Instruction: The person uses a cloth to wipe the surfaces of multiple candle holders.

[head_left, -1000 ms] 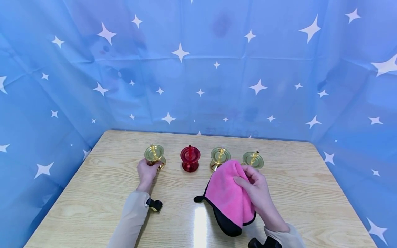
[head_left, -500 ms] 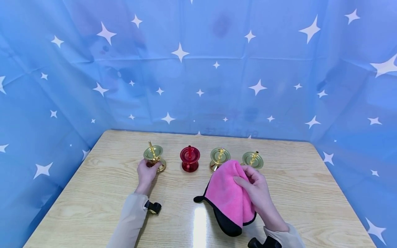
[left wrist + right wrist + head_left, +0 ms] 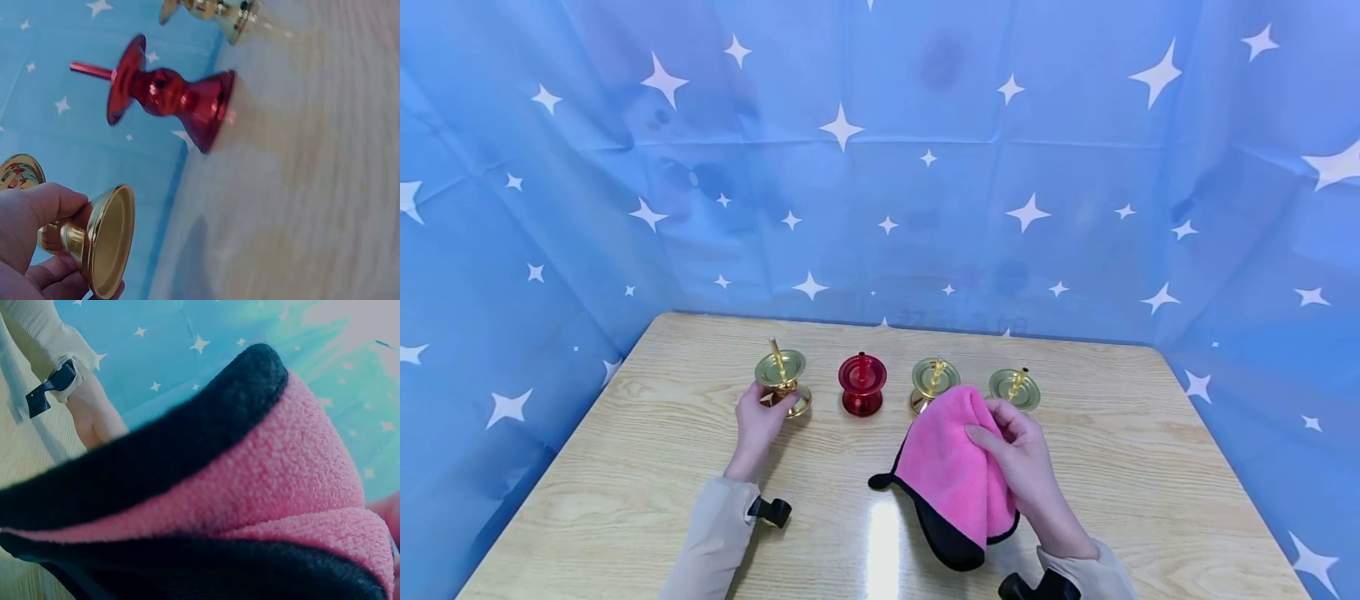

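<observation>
My left hand (image 3: 757, 427) grips a gold candle holder (image 3: 781, 369) around its stem. In the left wrist view the gold holder's hollow base (image 3: 114, 240) faces the camera, tilted and raised off the table. A pink cloth (image 3: 949, 475) with black edging hangs folded from my right hand (image 3: 1030, 467), pinched between thumb and fingers. Its fleecy side (image 3: 287, 456) fills much of the right wrist view, where most of that hand is hidden. Just right of the held holder stands a red candle holder (image 3: 862, 377).
Two more gold candle holders, a nearer one (image 3: 935, 380) and a far right one (image 3: 1015, 387), continue the row; the cloth and right hand partly cover them. The wooden table (image 3: 1150, 467) ends at a blue star-patterned curtain (image 3: 880, 175).
My left hand has lifted the gold candle holder and brought it slightly to the right; its spike shows taller. The right hand and the cloth stay practically where they were.
</observation>
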Motion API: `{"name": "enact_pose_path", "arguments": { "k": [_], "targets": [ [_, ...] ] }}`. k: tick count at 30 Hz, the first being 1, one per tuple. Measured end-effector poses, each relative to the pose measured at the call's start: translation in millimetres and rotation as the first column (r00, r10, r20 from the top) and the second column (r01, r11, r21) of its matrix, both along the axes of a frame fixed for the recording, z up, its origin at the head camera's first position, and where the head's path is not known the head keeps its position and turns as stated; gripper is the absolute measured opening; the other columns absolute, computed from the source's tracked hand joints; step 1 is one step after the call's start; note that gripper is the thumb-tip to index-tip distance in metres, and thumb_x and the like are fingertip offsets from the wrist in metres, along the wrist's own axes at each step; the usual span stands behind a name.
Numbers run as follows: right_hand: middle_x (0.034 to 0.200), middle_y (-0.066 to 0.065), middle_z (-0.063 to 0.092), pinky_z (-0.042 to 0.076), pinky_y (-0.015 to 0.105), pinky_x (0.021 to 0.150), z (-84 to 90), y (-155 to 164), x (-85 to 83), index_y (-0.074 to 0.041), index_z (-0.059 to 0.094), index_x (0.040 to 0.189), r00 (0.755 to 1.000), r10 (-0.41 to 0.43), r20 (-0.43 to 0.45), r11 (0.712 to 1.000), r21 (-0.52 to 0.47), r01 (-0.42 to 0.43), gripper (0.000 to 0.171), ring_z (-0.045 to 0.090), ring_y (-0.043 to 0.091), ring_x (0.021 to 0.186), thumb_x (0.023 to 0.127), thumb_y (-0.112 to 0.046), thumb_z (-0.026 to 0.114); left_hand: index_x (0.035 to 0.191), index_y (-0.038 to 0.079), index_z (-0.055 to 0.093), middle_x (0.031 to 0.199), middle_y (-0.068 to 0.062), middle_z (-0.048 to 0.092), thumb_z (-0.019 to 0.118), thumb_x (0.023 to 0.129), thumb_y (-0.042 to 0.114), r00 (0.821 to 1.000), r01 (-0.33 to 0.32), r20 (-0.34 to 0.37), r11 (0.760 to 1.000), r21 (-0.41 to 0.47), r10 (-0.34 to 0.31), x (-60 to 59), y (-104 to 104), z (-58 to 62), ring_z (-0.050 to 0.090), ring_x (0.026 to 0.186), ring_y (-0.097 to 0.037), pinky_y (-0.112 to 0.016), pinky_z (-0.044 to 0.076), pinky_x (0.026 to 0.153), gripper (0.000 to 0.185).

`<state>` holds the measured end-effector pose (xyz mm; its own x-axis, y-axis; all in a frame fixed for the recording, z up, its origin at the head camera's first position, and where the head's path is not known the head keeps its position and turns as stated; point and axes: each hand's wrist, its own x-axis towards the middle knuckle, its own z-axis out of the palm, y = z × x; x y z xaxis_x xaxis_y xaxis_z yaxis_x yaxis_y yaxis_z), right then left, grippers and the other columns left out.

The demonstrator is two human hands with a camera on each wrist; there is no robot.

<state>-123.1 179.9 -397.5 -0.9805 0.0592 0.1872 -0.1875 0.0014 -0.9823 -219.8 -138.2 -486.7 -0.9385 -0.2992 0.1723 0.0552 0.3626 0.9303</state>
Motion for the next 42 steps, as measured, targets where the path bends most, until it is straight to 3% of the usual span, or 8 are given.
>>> {"name": "enact_pose_path", "arguments": {
  "k": [9,15,23,37,42],
  "targets": [
    [0.082,-0.001,0.062,0.048,0.021,0.063,1.9,0.3,-0.2,-0.002,0.065,0.098,1.0,-0.013,-0.001,1.0,-0.021,0.013,0.018,0.057,0.01,0.074,0.082,0.007,0.063,0.094,-0.006,0.064,0.092,-0.019,0.066,0.075,0.073,0.006,0.997,0.058,-0.043,0.998,-0.006,-0.058,8.6,9.3,19.8,0.059,0.086,-0.029,-0.03,0.046,0.074,0.027],
    [0.082,-0.001,0.061,0.048,0.02,0.064,2.8,1.1,-1.0,-0.002,0.065,0.099,0.999,-0.037,0.034,0.999,-0.012,0.038,0.018,0.057,0.01,0.075,0.082,0.005,0.063,0.096,-0.003,0.064,0.093,-0.016,0.067,0.076,0.072,0.004,0.99,0.137,-0.04,0.99,0.035,-0.136,16.3,17.0,30.9,0.059,0.088,-0.024,-0.032,0.046,0.08,0.028],
    [0.082,-0.001,0.061,0.049,0.02,0.065,4.3,0.6,-2.5,-0.008,0.066,0.097,0.998,-0.045,0.053,0.998,-0.037,0.047,0.021,0.058,0.009,0.075,0.082,0.006,0.064,0.103,-0.001,0.063,0.097,-0.014,0.068,0.076,0.073,0.003,0.969,0.245,-0.005,0.961,0.13,-0.246,26.9,28.0,43.8,0.061,0.086,-0.015,-0.026,0.048,0.076,0.033],
    [0.081,-0.002,0.06,0.049,0.02,0.065,6.1,0.5,-2.7,-0.012,0.066,0.096,0.989,-0.096,0.112,0.992,-0.076,0.105,0.021,0.058,0.01,0.074,0.083,0.004,0.064,0.088,-0.001,0.063,0.085,-0.008,0.067,0.076,0.071,-0.003,0.936,0.341,0.024,0.924,0.173,-0.35,48.2,55.7,59.7,0.058,0.082,-0.015,-0.026,0.049,0.076,0.021],
    [0.082,-0.002,0.061,0.05,0.02,0.067,11.4,-0.6,-4.3,-0.013,0.066,0.096,0.984,-0.115,0.138,0.988,-0.085,0.128,0.021,0.059,0.01,0.076,0.084,0.003,0.064,0.083,0.001,0.062,0.082,-0.006,0.066,0.076,0.07,-0.003,0.912,0.406,-0.013,0.898,0.168,-0.41,54.2,64.4,64.3,0.059,0.082,-0.014,-0.027,0.05,0.078,0.019]
  ]
}}
